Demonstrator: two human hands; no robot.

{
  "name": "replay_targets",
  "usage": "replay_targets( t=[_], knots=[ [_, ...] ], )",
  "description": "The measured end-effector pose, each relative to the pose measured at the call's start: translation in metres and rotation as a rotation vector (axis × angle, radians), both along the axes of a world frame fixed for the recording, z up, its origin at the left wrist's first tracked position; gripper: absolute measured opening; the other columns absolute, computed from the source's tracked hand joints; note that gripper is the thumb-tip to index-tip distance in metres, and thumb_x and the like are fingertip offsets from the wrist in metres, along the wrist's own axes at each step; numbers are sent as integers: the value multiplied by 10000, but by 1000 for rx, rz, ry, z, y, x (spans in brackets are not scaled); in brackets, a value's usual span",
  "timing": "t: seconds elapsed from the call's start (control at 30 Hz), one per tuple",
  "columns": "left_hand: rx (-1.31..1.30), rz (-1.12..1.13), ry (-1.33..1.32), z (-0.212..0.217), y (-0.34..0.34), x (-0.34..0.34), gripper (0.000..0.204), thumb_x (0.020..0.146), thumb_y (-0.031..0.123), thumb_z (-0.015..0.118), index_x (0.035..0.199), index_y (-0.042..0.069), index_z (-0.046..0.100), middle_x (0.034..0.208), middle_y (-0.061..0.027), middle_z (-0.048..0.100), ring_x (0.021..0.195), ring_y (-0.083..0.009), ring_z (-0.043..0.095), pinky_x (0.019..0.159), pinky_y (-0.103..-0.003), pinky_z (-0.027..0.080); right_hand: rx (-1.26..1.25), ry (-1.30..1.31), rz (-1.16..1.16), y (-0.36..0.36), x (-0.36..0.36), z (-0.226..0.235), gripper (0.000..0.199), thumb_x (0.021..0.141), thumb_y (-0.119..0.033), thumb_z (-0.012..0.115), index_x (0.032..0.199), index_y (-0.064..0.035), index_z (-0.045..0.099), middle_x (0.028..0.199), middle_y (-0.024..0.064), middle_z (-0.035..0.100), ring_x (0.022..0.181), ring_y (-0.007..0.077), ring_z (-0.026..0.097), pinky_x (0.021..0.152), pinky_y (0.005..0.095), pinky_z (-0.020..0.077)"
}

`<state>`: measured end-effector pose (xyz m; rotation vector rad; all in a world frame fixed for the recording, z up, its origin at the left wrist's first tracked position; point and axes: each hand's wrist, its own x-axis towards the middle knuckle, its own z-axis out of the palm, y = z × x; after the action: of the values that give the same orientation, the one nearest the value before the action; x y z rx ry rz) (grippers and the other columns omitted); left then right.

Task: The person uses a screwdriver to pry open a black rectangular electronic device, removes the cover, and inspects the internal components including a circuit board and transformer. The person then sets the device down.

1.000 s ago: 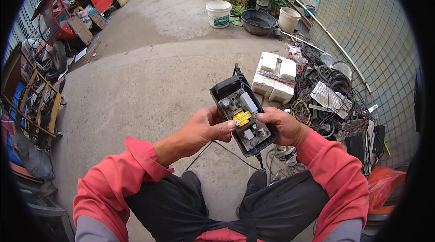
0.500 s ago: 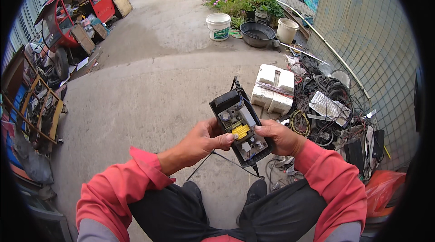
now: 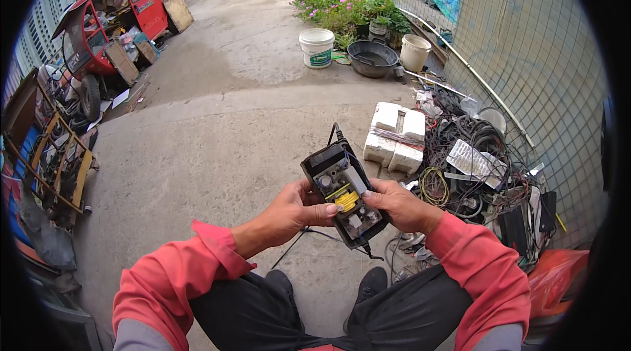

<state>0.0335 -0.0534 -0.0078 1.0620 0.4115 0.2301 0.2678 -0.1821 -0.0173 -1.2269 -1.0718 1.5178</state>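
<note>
Left hand (image 3: 287,211) grasps the case (image 3: 340,185) at nine o'clock, right hand (image 3: 404,207) grips it at three; foam (image 3: 394,143) lies at one o'clock.

one left hand (image 3: 290,211), one right hand (image 3: 404,207), one opened device (image 3: 340,183), two upright buckets (image 3: 317,49), one basin (image 3: 369,69), two shoes (image 3: 373,281)

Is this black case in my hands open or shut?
Open: the case shows a yellow part and a grey block inside, uncovered.
</note>
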Motion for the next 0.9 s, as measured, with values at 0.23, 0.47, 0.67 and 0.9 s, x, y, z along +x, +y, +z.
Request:
replay_targets(
  t=[0.23, 0.47, 0.67, 0.9],
  knots=[
    [-40, 4, -15, -2, 0, 1, 569, 929, 104, 778, 1397, -22, 481, 1289, -146, 655, 1155, -250, 677, 974, -422, 601, 60, -77, -50, -2, -5, 11, 466, 1098, -288, 536, 1434, 35, 535, 1244, 58, 666, 1102, 104, 604, 970, 291, 503],
    [-32, 40, -27, -4, 2, 0, 579, 917, 111, 796, 1392, -12, 488, 1269, -127, 663, 1141, -236, 685, 966, -407, 609, 222, -221, -110, 1, -15, 20, 482, 1094, -239, 533, 1478, 48, 484, 1316, 96, 632, 1172, 138, 582, 1014, 304, 486],
    [-54, 34, -78, 1, 0, 0, 578, 907, 90, 801, 1389, -16, 499, 1273, -129, 664, 1161, -238, 680, 990, -423, 600, 418, -516, -157, -4, -24, 31, 903, 860, -395, 855, 1485, 68, 397, 1378, 194, 516, 1253, 269, 570, 1062, 355, 471],
    [-18, 43, -89, -3, 2, 0, 562, 898, 61, 803, 1378, -13, 518, 1282, -118, 665, 1145, -217, 682, 949, -389, 610, 678, -925, -259, 0, -38, 32, 873, 700, -323, 936, 1318, 46, 442, 1320, 241, 489, 1237, 398, 531, 1062, 424, 448]
  ],
)
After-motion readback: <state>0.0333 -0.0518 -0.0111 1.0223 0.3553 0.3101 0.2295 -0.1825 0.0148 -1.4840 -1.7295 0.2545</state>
